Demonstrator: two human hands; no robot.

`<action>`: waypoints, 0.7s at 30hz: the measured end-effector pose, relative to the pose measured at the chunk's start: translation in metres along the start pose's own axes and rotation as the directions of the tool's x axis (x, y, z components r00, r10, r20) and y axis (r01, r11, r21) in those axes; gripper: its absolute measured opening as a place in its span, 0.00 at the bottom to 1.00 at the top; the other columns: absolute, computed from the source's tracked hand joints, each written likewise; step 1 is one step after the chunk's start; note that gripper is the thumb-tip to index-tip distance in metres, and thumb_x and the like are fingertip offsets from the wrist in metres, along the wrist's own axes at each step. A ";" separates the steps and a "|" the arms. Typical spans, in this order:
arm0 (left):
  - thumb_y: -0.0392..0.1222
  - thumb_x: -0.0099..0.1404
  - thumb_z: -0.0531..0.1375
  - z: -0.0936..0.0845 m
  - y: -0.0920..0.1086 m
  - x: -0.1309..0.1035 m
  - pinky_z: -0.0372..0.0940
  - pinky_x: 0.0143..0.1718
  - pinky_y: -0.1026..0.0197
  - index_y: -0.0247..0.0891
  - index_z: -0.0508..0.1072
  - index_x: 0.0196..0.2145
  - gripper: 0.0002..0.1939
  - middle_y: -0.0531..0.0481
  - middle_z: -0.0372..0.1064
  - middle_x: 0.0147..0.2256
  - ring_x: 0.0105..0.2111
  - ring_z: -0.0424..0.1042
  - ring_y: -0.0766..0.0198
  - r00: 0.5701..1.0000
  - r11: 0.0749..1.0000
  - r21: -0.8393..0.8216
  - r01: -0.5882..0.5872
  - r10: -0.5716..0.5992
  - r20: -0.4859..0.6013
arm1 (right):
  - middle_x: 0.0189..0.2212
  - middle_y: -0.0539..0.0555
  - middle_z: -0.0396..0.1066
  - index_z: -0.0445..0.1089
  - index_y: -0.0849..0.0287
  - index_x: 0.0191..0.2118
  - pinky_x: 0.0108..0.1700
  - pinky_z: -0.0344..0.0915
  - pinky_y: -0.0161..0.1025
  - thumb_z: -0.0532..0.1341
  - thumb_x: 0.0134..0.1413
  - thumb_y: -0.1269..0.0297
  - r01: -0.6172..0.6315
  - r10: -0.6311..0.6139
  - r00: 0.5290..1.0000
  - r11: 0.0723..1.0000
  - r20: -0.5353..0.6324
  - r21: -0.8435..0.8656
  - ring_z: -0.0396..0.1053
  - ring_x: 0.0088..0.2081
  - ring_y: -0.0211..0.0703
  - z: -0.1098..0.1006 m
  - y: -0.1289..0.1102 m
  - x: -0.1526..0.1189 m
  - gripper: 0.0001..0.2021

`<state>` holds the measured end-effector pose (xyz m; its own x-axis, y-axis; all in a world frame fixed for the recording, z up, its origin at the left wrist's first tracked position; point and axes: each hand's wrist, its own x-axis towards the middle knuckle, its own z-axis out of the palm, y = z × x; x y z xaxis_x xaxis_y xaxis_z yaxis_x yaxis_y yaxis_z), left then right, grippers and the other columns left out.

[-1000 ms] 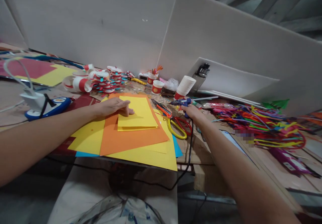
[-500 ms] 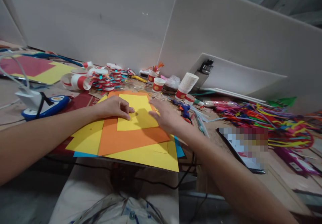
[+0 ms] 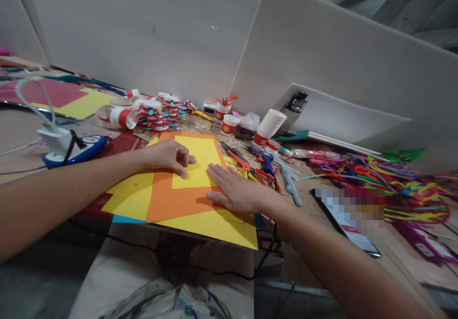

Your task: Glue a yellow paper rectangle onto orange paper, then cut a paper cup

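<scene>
Nearest to us, a black cable (image 3: 229, 273) loops below the front edge of the surface (image 3: 17, 123), and right above it a large yellow paper sheet (image 3: 218, 228) pokes out over that edge, a blue paper sheet (image 3: 129, 218) peeping from beneath. On top lies a broad orange paper sheet (image 3: 179, 207), and on that, between the two hands, sits the small yellow paper rectangle (image 3: 196, 152). Here's the right hand (image 3: 232, 189), laid palm down across the right side of the papers, fingers spread apart, fingertips on the small rectangle's edge. Opposite, the left hand (image 3: 168, 158) rests at its left side, fingers curled, thumb standing apart from them, the tips down on the yellow.

Off to the right, a flat black-edged phone (image 3: 339, 223), partly pixelated. Just beyond the right hand, an orange-and-black tool (image 3: 239, 158) and a blue glue gun (image 3: 266, 161); further right, a tangle of multicoloured fuzzy stems (image 3: 386, 175). Deeper still, a leaning stack of white-and-red paper cups (image 3: 271, 125), then a grey bottle with a black lid (image 3: 291, 116), and behind everything, tall pale panels (image 3: 143, 27).
</scene>
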<state>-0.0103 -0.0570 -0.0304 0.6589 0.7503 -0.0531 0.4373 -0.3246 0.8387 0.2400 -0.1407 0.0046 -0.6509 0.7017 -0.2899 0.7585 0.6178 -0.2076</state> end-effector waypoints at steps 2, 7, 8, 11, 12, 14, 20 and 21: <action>0.47 0.42 0.72 0.000 -0.001 0.000 0.68 0.42 0.60 0.38 0.69 0.23 0.17 0.45 0.79 0.37 0.51 0.71 0.51 1.000 0.999 0.031 -0.022 0.022 -0.001 | 0.68 0.68 0.41 0.45 0.72 0.68 0.68 0.37 0.53 0.40 0.61 0.38 -0.006 0.006 0.998 1.000 -0.060 -0.011 0.36 0.69 0.55 -0.006 -0.008 0.004 0.42; 0.51 0.42 0.71 -0.001 -0.003 0.000 0.63 0.29 0.67 0.37 0.74 0.25 0.18 0.53 0.76 0.27 0.31 0.75 0.61 0.997 0.970 0.238 -0.056 0.069 -0.046 | 0.69 0.67 0.29 0.37 0.74 0.68 0.68 0.34 0.51 0.41 0.61 0.38 0.011 0.002 0.986 0.997 -0.167 0.080 0.26 0.69 0.53 0.002 -0.026 0.030 0.45; 0.52 0.42 0.71 -0.001 -0.004 0.000 0.63 0.28 0.67 0.37 0.75 0.26 0.18 0.53 0.76 0.26 0.29 0.74 0.62 0.996 0.964 0.259 -0.055 0.071 -0.053 | 0.69 0.67 0.29 0.36 0.74 0.69 0.68 0.33 0.51 0.41 0.60 0.37 0.020 -0.004 0.988 0.995 -0.158 0.100 0.25 0.69 0.54 0.006 -0.028 0.033 0.45; 0.51 0.43 0.71 -0.002 -0.006 0.000 0.65 0.33 0.65 0.37 0.76 0.27 0.18 0.51 0.77 0.29 0.34 0.76 0.59 0.996 0.968 0.244 -0.048 0.065 -0.062 | 0.69 0.66 0.27 0.33 0.73 0.69 0.68 0.31 0.52 0.41 0.59 0.36 0.053 -0.037 0.991 0.991 -0.131 0.125 0.25 0.69 0.54 0.015 -0.027 0.033 0.47; 0.51 0.43 0.71 -0.002 -0.007 0.000 0.66 0.35 0.65 0.37 0.75 0.27 0.17 0.49 0.78 0.31 0.38 0.76 0.57 0.997 0.973 0.224 -0.050 0.064 -0.053 | 0.69 0.66 0.27 0.34 0.73 0.69 0.68 0.31 0.51 0.41 0.59 0.36 0.064 -0.049 0.992 0.990 -0.119 0.125 0.25 0.69 0.54 0.016 -0.026 0.030 0.47; 0.51 0.43 0.70 -0.001 -0.008 0.000 0.67 0.39 0.63 0.37 0.74 0.27 0.17 0.47 0.79 0.35 0.45 0.75 0.54 0.998 0.982 0.179 -0.054 0.061 -0.032 | 0.69 0.65 0.28 0.35 0.72 0.69 0.68 0.32 0.51 0.41 0.59 0.36 0.086 -0.074 0.993 0.988 -0.090 0.127 0.25 0.69 0.53 0.015 -0.021 0.021 0.46; 0.50 0.42 0.71 0.000 -0.005 -0.003 0.68 0.44 0.58 0.38 0.71 0.25 0.17 0.40 0.77 0.42 0.51 0.72 0.50 0.999 0.993 0.112 -0.032 0.035 -0.023 | 0.69 0.67 0.32 0.40 0.72 0.69 0.68 0.32 0.53 0.39 0.59 0.35 0.009 0.011 0.990 0.989 -0.138 0.145 0.26 0.69 0.54 0.016 -0.006 0.006 0.46; 0.49 0.42 0.71 0.000 -0.004 -0.004 0.68 0.44 0.58 0.38 0.71 0.25 0.17 0.40 0.77 0.44 0.52 0.71 0.50 0.999 0.994 0.111 -0.024 0.027 -0.022 | 0.69 0.68 0.32 0.40 0.72 0.68 0.68 0.32 0.54 0.39 0.58 0.34 0.008 0.014 0.989 0.990 -0.146 0.143 0.26 0.69 0.54 0.017 -0.005 0.006 0.47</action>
<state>-0.0152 -0.0584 -0.0336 0.6567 0.7539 -0.0184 0.4862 -0.4046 0.7745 0.2324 -0.1459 -0.0121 -0.6384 0.7544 -0.1528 0.7505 0.5660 -0.3411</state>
